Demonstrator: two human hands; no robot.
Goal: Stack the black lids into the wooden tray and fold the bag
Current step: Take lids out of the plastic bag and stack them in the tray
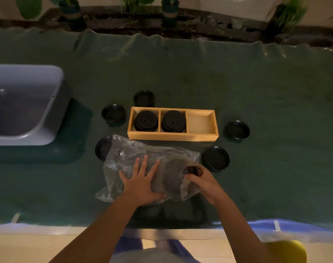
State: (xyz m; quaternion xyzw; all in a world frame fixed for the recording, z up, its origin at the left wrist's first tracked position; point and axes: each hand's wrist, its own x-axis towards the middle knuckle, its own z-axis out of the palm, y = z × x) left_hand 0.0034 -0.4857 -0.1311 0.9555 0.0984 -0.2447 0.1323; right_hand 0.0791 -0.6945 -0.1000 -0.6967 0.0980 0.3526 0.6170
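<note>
Clear plastic bag (142, 164) lying crumpled on the green-covered counter (256, 92), just in front of the wooden tray (173, 137). Left hand (141, 183) pressed flat on the bag, fingers (142, 164) spread open. Right hand (203, 179) at the bag's right end, fingers curled around a black lid (192, 170) at the bag's mouth. Tray with three compartments: stacked lids in the left (145, 121) and the middle (173, 121), the right one bare. Loose lid stacks around the tray: behind its left end (143, 98), left of it (113, 114), partly under the bag (103, 148), right of the bag (216, 158), right of the tray (236, 130). Grey tub (47, 111) far left.
</note>
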